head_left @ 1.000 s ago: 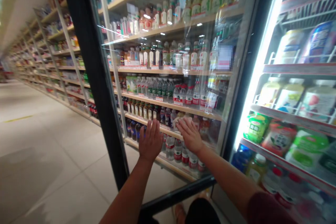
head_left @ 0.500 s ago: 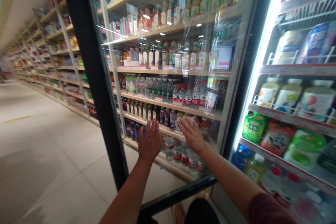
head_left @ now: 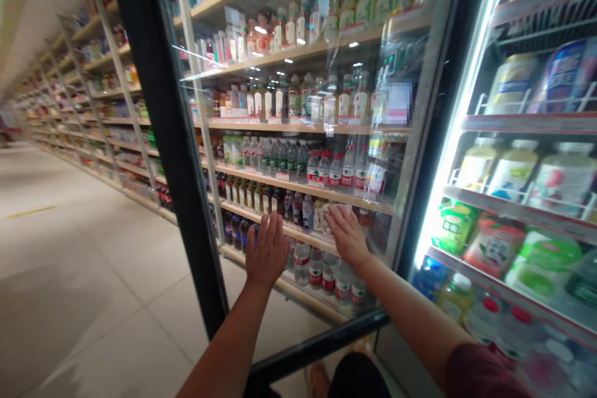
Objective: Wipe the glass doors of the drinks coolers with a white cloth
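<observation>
**Head view: 2 flat palms low on an open cooler door**

Head camera looks down 2 bare forearms to a tall, black-framed glass cooler door (head_left: 298,62) that stands swung out from the brightly lit white cooler cabinet (head_left: 471,93) on the right. The pane's long axis is upright. Its hinged side lies to the right, and its free edge, the thick black frame post (head_left: 158,137), lies to the left.

Both hands press on the lower part of the pane, side by side and a little apart. The left hand (head_left: 267,253) is flat with fingers straight, close together and pointing up, gripping nothing. It is the nearer of the 2 to the free edge. The right hand (head_left: 349,237) is flat too, fingers angled up and left, nearer the hinge. Whether anything lies under its palm cannot be told.

Through the glass show rows of plastic drink bottles (head_left: 298,158) on pale wooden aisle shelves (head_left: 308,188).
</observation>
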Demonstrator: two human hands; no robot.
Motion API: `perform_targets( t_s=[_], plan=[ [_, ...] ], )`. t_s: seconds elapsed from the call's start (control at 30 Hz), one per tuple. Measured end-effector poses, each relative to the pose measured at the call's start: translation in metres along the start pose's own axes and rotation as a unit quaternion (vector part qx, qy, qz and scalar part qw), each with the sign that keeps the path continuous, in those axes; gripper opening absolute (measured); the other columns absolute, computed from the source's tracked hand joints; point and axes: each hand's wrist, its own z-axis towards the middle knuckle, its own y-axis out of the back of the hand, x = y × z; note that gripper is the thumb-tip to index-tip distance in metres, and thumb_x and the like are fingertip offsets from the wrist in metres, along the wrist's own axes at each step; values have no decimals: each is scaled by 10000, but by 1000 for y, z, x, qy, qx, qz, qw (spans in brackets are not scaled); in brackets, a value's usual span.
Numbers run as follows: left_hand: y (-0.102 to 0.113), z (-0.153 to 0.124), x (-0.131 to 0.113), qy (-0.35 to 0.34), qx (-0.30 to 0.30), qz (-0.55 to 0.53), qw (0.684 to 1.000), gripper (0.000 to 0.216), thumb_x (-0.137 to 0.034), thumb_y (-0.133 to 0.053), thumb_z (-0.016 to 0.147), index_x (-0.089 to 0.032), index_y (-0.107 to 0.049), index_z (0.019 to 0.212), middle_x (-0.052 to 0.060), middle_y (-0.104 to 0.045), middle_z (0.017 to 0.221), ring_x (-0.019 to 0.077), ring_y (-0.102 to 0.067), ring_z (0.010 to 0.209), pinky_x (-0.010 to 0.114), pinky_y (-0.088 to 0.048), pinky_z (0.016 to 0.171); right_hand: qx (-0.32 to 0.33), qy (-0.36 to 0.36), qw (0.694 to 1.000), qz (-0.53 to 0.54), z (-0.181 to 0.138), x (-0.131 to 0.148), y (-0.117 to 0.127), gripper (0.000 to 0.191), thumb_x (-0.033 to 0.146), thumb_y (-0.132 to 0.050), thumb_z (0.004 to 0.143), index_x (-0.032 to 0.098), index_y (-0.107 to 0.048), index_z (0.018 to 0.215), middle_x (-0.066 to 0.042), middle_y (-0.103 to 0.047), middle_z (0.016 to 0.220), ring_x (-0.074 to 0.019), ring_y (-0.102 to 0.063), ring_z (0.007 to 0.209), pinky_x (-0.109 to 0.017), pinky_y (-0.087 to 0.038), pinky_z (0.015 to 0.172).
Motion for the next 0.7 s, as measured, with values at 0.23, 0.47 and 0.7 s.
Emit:
perform_targets(
  t_s=[0.23, 0.47, 0.7],
  plan=[
    [1, 1, 0, 3, -1, -23, 1000, 749, -255, -575, 950, -109, -187, 1574, 171, -410, 1514, 257, -196, 1505, 459, -55, 1262, -28, -50, 998, -10, -2, 6, -3, 594, 86, -400, 959, 205, -349, 1540, -115, -493, 1514, -233, -213, 1532, -502, -295, 1220],
    [2, 2, -1, -6, -8, 0, 1000, 749, -269, -568, 954, -95, -184, 1573, 169, -419, 1507, 234, -161, 1512, 444, -54, 1264, 6, 6, 1000, 4, -5, -18, 3, 569, 111, -418, 971, 268, -393, 1518, -63, -532, 1489, -195, -279, 1510, -453, -296, 1231],
    [1, 0, 0, 0, -3, -7, 1000, 740, -274, -551, 960, -115, -176, 1578, 168, -405, 1513, 256, -227, 1493, 453, -63, 1262, -14, -39, 999, -1, -15, -9, 2, 633, 81, -396, 969, 225, -264, 1571, -110, -474, 1530, -226, -192, 1536, -504, -324, 1213]
  ],
)
